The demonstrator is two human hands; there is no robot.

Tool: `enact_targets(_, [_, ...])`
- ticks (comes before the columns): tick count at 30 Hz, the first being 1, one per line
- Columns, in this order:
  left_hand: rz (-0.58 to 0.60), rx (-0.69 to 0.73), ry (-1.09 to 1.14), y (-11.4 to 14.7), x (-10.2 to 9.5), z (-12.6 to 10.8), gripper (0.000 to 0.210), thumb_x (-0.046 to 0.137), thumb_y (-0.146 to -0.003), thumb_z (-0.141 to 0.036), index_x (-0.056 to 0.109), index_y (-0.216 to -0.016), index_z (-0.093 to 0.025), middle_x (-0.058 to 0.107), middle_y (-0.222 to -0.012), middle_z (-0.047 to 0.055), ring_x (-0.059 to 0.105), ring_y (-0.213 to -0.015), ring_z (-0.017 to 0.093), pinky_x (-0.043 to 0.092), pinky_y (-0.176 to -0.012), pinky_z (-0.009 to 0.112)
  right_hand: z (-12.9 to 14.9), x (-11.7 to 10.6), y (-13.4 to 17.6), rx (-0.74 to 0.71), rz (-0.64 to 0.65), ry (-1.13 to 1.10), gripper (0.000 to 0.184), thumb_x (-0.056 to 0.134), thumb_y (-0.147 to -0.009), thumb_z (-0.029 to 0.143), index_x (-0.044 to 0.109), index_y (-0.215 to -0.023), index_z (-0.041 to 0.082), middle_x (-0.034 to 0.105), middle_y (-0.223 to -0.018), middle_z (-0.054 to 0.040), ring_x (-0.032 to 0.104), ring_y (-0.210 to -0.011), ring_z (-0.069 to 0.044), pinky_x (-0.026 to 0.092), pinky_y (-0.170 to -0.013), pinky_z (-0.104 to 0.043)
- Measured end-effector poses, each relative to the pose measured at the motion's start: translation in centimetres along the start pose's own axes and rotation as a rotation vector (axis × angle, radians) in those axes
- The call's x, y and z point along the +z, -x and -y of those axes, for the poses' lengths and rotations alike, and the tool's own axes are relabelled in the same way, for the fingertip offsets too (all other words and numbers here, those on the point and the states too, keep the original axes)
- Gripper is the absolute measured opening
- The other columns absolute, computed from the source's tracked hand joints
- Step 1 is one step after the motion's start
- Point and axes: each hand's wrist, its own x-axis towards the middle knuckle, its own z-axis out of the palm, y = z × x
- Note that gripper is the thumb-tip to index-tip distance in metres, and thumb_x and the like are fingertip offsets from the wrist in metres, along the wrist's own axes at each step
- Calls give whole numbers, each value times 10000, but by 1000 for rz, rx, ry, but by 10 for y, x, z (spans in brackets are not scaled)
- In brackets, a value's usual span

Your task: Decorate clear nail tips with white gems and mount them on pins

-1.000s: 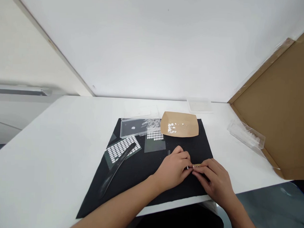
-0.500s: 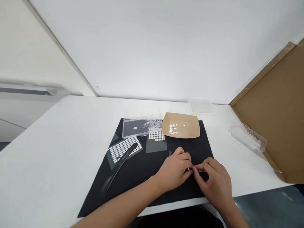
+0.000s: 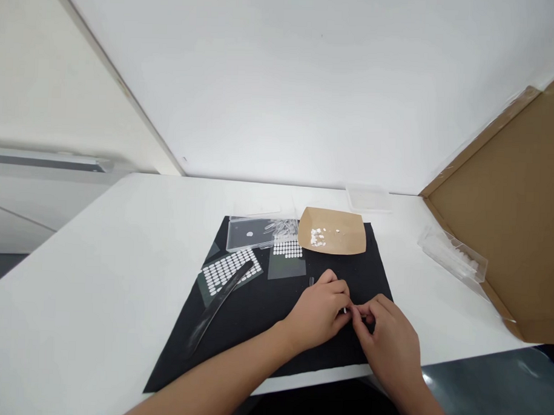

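Note:
My left hand [image 3: 319,307] is closed in a pinch above the black mat. A small white piece [image 3: 345,310] shows between its thumb and fingers, mostly covered. My right hand [image 3: 389,335] meets it fingertip to fingertip, thumb and index finger pinched together; what they grip is hidden. Just beyond the left knuckles lies a small clear nail tip [image 3: 311,281]. Left of the hands, a dark curved nail file [image 3: 219,302] rests across a sheet of white oval stickers [image 3: 227,270]. Another sticker sheet [image 3: 286,268] lies farther back.
A brown paper tray [image 3: 342,241] holds small white scraps. Beside it, a clear plastic box [image 3: 243,233] contains several clear nail tips [image 3: 283,227]. More plastic packaging [image 3: 455,253] stands at the right, near a large cardboard box [image 3: 504,197]. The black mat [image 3: 254,340] reaches the table's front edge.
The view has shifted slightly. Both hands keep their pinch at nearly the same spot, with only a small shift of the right fingers.

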Motion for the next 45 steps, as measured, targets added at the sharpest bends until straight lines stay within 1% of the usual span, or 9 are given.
enact_targets(6, [-41, 41, -37, 1, 1, 1, 41, 748, -897, -172, 777, -892, -200, 708, -937, 40, 517, -958, 225, 480, -737, 309, -2, 0, 0, 15, 13, -16, 327, 602, -1035, 468, 688, -802, 255, 648, -788, -5, 627, -698, -181, 400, -609, -299])
enact_targets(9, [-73, 123, -67, 1, -5, 2, 73, 783, -881, -269, 778, -906, -201, 708, -933, 49, 530, -937, 229, 490, -729, 316, -8, -2, -1, 28, 3, -63, 283, 596, -1021, 518, 731, -1021, 268, 641, -780, 6, 640, -695, -188, 445, -625, -300])
enact_targets(13, [-167, 235, -82, -1, -33, 6, 357, 801, -879, -510, 780, -1044, -193, 722, -947, 73, 568, -927, 237, 533, -787, 345, -19, -11, -9, 135, -94, -131, 412, 605, -987, 604, 694, -1201, 264, 578, -702, 46, 604, -619, -169, 476, -619, -294])
enact_targets(15, [-230, 225, -170, -2, -55, 13, 299, 715, -963, -478, 777, -1015, -190, 724, -939, 84, 597, -931, 232, 534, -818, 352, -28, -15, -16, 185, -161, -152, 409, 603, -981, 599, 685, -1200, 263, 552, -679, 60, 577, -589, -154, 472, -613, -287])
enact_targets(18, [-208, 67, -396, 0, -89, 33, 239, 583, -1037, -338, 762, -988, -188, 727, -949, 90, 621, -955, 243, 523, -795, 342, -42, -15, -27, 252, -264, -165, 346, 613, -977, 524, 667, -1207, 271, 541, -675, 71, 564, -580, -141, 467, -629, -280])
enact_targets(23, [106, -324, -648, 9, -124, 65, 225, 573, -1008, -290, 768, -923, -217, 713, -986, 93, 655, -970, 273, 489, -686, 310, -60, -4, -39, 280, -420, -203, 344, 630, -953, 419, 611, -1243, 236, 541, -684, 74, 559, -603, -142, 468, -669, -288])
enact_targets(26, [162, -354, -577, 10, -127, 72, 262, 555, -1019, -314, 803, -957, -256, 722, -1052, 72, 671, -961, 247, 484, -693, 299, -66, 3, -40, 273, -446, -231, 342, 619, -951, 400, 590, -1231, 207, 499, -655, 82, 522, -565, -140, 450, -635, -286])
enact_targets(36, [62, -276, -492, 10, -120, 79, 208, 629, -975, -246, 791, -848, -223, 722, -1009, 78, 578, -1015, 263, 493, -822, 344, -71, 9, -37, 238, -348, -270, 326, 614, -952, 391, 592, -1216, 201, 484, -645, 82, 504, -538, -141, 441, -587, -276])
enact_targets(45, [113, -363, -616, 3, -120, 61, 283, 573, -970, -212, 740, -743, -193, 741, -861, 113, 573, -1023, 305, 430, -610, 311, -73, 10, -36, 242, -310, -251, 305, 596, -960, 388, 604, -1207, 210, 475, -640, 86, 505, -545, -141, 441, -609, -278])
